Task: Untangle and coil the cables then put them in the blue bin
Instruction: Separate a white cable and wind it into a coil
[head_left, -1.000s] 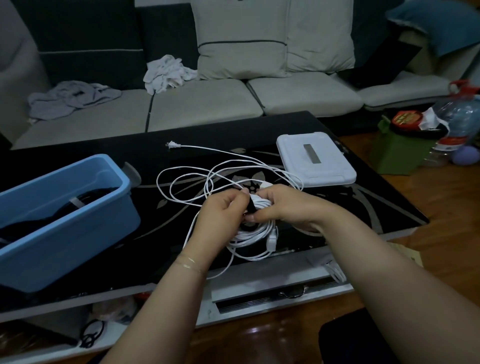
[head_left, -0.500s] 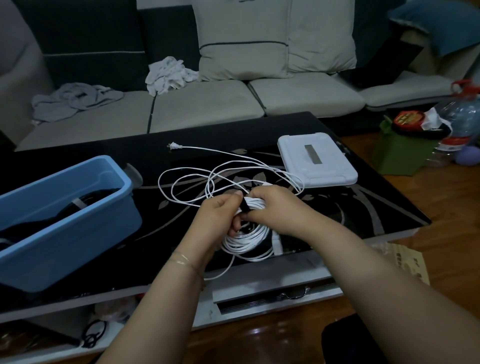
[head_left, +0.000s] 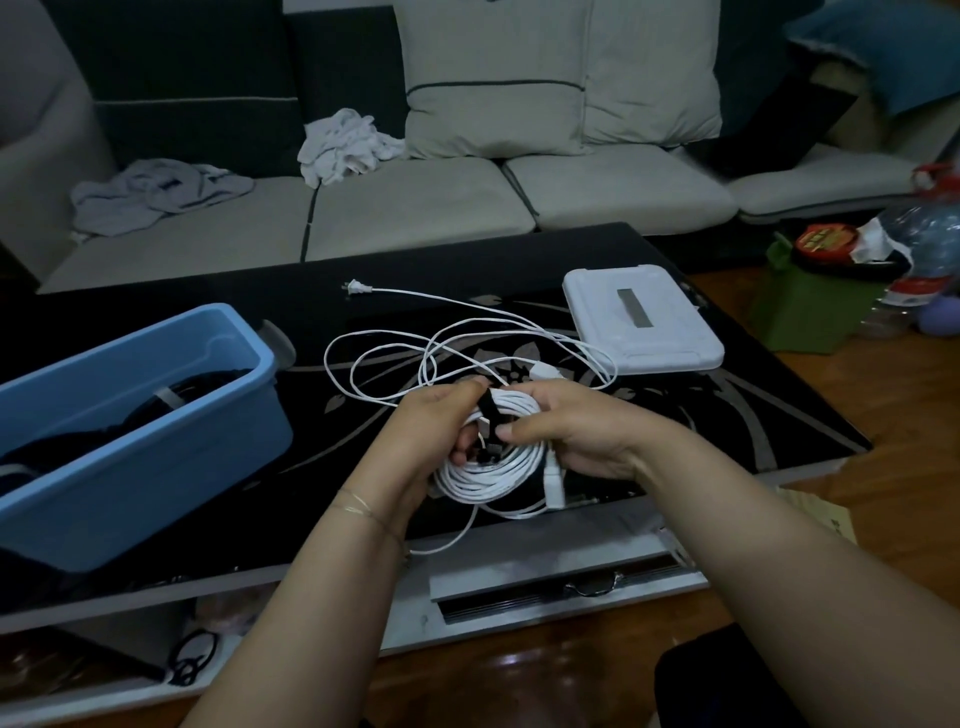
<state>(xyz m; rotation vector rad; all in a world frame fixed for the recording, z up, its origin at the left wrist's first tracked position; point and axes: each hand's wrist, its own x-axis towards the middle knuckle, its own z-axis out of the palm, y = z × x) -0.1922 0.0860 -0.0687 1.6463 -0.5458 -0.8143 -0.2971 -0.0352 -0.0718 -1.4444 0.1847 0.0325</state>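
Note:
A white cable coil (head_left: 493, 473) hangs between both hands above the front edge of the black glass table (head_left: 727, 415). My left hand (head_left: 431, 436) grips the coil's left side. My right hand (head_left: 566, 431) holds the right side and pinches a black strap (head_left: 489, 415) wrapped across the coil. A white connector (head_left: 554, 480) dangles from the coil. Loose white cable loops (head_left: 395, 358) lie on the table behind, ending in a plug (head_left: 355, 287). The blue bin (head_left: 130, 447) stands at the left with dark cables inside.
A white flat box (head_left: 641, 325) lies on the table at the right. A sofa with cushions and crumpled cloths runs behind the table. Bottles and a green box (head_left: 810, 306) stand on the wooden floor at the right. A black cord (head_left: 192, 657) lies on the shelf below.
The coil has been lifted slightly and drawn closer to me. My right thumb and fingers have shifted along the black strap across the coil.

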